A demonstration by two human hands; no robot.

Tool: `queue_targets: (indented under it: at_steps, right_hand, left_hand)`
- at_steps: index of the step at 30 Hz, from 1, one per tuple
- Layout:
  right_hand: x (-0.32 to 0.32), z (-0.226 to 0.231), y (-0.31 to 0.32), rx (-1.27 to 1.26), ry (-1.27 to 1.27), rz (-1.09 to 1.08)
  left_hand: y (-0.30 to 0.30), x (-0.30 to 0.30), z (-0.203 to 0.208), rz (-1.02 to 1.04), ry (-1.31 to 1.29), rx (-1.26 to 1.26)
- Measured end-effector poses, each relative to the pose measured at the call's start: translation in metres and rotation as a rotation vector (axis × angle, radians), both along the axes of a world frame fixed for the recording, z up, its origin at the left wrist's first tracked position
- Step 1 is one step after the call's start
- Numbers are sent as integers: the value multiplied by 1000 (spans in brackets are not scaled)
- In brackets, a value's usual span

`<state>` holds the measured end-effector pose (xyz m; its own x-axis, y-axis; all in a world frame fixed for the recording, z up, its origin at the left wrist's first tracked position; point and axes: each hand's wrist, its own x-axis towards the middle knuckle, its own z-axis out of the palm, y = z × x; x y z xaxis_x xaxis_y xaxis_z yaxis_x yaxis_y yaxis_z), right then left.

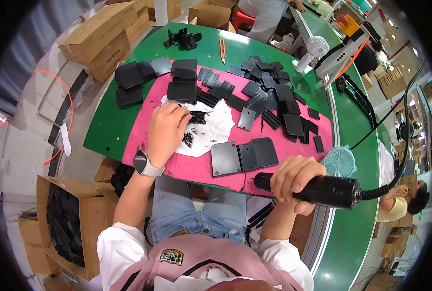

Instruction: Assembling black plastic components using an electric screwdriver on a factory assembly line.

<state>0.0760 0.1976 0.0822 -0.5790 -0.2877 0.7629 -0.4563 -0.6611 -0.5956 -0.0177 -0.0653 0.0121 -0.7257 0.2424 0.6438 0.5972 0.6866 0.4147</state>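
My left hand (167, 128), with a watch (141, 161) on its wrist, reaches onto a sheet of white paper (221, 128). Its fingers are bent together at a pile of small black screws (197, 117); whatever they pinch is hidden. More screws (188, 140) lie loose on the paper. Wrapped round a black corded electric screwdriver (327, 190), my right hand (296, 180) keeps the tool roughly level, its tip end pointing left over the mat's near edge. Just beyond that tip, two black plastic plates (226, 159) (258, 153) lie side by side on the pink mat (191, 169).
Several black plates and strips (269, 92) cover the far part of the mat. An orange cutter (222, 51) lies on the green table (206, 39). A teal fan (340, 161) stands right of the screwdriver, whose cable (400, 160) arcs upward. A carton of black parts (63, 223) sits lower left.
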Motion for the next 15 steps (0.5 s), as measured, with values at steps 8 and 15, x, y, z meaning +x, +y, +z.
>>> queue_targets:
  at_steps: [8,15]
  right_hand:
    - [-12,13,-11,-24,-27,13]
    - [-20,21,-15,-113,42,-180]
  left_hand:
    - [2,-3,-1,49,-108,47]
    - [15,20,8,-256,-563,609]
